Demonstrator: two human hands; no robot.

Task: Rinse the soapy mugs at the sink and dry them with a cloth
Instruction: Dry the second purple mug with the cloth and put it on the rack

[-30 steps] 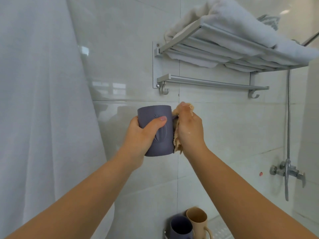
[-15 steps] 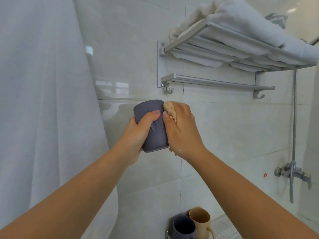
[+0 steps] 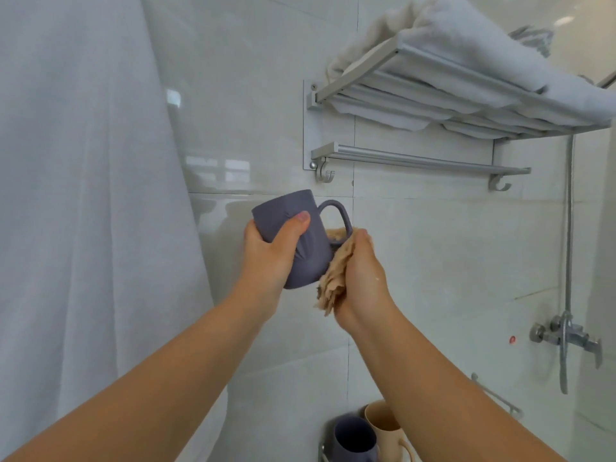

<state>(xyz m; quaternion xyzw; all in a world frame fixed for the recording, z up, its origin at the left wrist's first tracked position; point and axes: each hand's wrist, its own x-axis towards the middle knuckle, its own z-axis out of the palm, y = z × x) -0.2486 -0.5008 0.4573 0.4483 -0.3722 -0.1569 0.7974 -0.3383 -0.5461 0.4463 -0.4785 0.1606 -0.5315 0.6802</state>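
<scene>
The left hand [image 3: 270,258] is wrapped round the body of a purple-grey mug [image 3: 296,238], thumb across the near side, fingers curled behind it. The mug is held up in the air in front of the tiled wall [image 3: 253,95], tilted, with its handle [image 3: 336,218] pointing right and up. It touches no surface; only the two hands meet it.

On the right, the right hand [image 3: 360,281] is clenched on a crumpled tan cloth [image 3: 333,281], pressing it against the mug's right side just below the handle. A bit of cloth shows behind the handle too, and a ragged end hangs under the hand. Small pale flecks sit on the back of that hand and wrist; foam or water, I cannot tell which.

Down at the bottom edge, between the forearms, two more mugs stand side by side and upright: a purple-grey one [image 3: 353,438] and a tan one [image 3: 383,425], touching or very nearly so. What they stand on is mostly cut off; only a bit of metal edge shows at their left.

Up on the wall, a metal towel rack [image 3: 416,161] carries folded white towels [image 3: 466,51] on its upper shelf, with a bare bar and two hooks below. A white curtain [image 3: 83,195] fills the left side. At the right edge, a shower mixer valve [image 3: 566,338] is fixed low on the wall, its metal hose [image 3: 570,228] running up past the rack.
</scene>
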